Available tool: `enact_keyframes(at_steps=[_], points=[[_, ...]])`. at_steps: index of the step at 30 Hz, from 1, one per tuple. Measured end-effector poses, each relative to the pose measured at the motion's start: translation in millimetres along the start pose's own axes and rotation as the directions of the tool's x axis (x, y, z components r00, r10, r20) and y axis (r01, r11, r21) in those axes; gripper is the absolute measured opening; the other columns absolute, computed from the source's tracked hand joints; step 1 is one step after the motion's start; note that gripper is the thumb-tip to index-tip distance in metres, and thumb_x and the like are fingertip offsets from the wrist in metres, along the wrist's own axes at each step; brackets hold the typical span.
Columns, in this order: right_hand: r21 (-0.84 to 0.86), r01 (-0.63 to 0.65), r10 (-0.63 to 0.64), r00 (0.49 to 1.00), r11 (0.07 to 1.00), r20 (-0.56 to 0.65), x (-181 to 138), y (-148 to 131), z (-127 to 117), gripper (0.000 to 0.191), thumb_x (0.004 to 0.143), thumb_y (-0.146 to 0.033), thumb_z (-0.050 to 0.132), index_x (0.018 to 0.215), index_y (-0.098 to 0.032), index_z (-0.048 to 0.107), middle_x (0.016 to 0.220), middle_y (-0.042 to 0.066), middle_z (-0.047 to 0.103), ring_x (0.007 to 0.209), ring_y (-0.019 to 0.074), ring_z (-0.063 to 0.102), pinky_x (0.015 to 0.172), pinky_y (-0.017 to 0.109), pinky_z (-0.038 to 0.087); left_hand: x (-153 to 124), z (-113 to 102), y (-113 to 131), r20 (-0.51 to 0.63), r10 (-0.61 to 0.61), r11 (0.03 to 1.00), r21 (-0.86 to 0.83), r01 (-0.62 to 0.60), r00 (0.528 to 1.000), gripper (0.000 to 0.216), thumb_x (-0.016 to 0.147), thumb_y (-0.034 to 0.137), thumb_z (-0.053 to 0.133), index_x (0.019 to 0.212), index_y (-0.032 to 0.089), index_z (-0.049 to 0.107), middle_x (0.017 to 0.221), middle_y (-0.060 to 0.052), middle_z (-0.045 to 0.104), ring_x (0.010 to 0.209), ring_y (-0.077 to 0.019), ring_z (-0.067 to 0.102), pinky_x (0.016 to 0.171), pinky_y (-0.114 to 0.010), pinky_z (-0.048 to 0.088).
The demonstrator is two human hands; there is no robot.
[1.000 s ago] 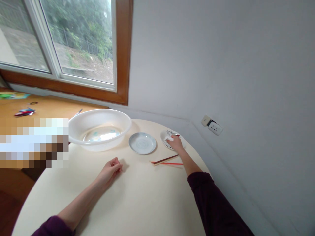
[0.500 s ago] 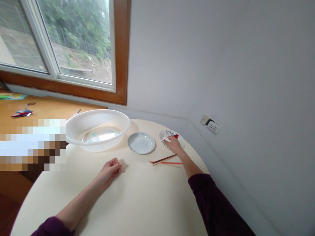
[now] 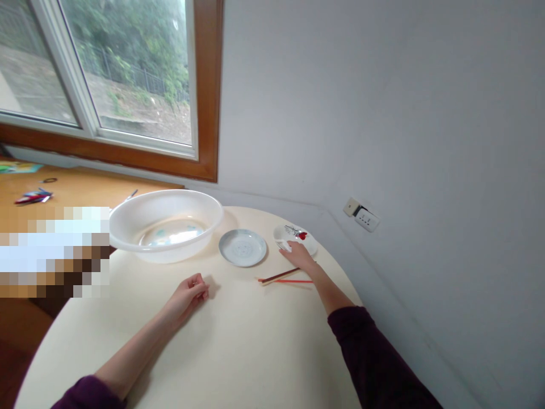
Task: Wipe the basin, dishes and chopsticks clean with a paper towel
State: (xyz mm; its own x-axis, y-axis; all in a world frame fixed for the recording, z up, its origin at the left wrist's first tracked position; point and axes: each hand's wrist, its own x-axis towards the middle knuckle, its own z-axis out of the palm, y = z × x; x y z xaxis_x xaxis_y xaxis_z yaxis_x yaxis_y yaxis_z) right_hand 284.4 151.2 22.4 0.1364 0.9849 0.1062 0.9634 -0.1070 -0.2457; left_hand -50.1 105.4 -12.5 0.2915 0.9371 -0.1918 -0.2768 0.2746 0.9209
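Right hand (image 3: 300,257) lies at the near rim of a small white dish with red markings (image 3: 298,235), fingertips touching it; whether they grip cannot be told. The dish stands at the far right edge of the round table (image 3: 238,346). Left hand (image 3: 189,292) rests on the tabletop, loosely curled, holding nothing. Red chopsticks (image 3: 284,278) lie just beside the right wrist. A pale blue plate (image 3: 242,247) sits between the dish and a clear plastic basin (image 3: 166,223).

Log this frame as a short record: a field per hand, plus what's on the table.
Left hand: loosely curled, resting on table, empty
Right hand: fingers at near rim of dish; grip unclear
Chopsticks: flat on table, beside right wrist
Plate: left of dish, apart
Basin: left of plate, something pale lying inside
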Motion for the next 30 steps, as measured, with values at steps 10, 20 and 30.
enact_keyframes(at_steps=[10,20,30], points=[[-0.101,-0.03,0.036,0.998,0.994,0.057,-3.9,-4.8,0.2,0.035,0.089,-0.04,0.042,0.098,-0.015,0.064,0.099,0.014,0.068,0.094,0.0233,0.061,0.074,0.027,0.04,-0.4,1.7,1.6,0.009,-0.015,1.0,-0.016,0.015,1.0,0.032,0.054,0.024,0.072,0.052,0.018,0.04,0.044,0.003,0.051,0.046,-0.0078,0.045,0.047,-0.019,0.029],[-0.212,-0.015,0.031,0.997,0.977,0.07,-10.7,-15.8,-1.6,0.041,0.093,-0.036,0.032,0.103,-0.013,0.063,0.101,0.017,0.067,0.095,0.025,0.061,0.076,0.031,0.042,2.5,-4.9,-5.2,0.026,-0.017,1.0,-0.022,0.017,1.0,0.03,0.057,0.022,0.07,0.052,0.018,0.041,0.044,0.003,0.051,0.047,-0.0079,0.044,0.048,-0.019,0.029],[-0.316,-0.006,0.022,0.999,0.949,0.049,-15.8,-18.6,-0.2,0.039,0.095,-0.035,0.028,0.108,-0.016,0.06,0.097,0.013,0.068,0.091,0.0203,0.063,0.075,0.027,0.043,2.8,-1.5,-3.2,0.02,-0.021,0.998,-0.064,0.023,1.0,0.029,0.055,0.02,0.07,0.05,0.018,0.041,0.043,0.005,0.047,0.047,-0.0078,0.043,0.048,-0.019,0.029]])
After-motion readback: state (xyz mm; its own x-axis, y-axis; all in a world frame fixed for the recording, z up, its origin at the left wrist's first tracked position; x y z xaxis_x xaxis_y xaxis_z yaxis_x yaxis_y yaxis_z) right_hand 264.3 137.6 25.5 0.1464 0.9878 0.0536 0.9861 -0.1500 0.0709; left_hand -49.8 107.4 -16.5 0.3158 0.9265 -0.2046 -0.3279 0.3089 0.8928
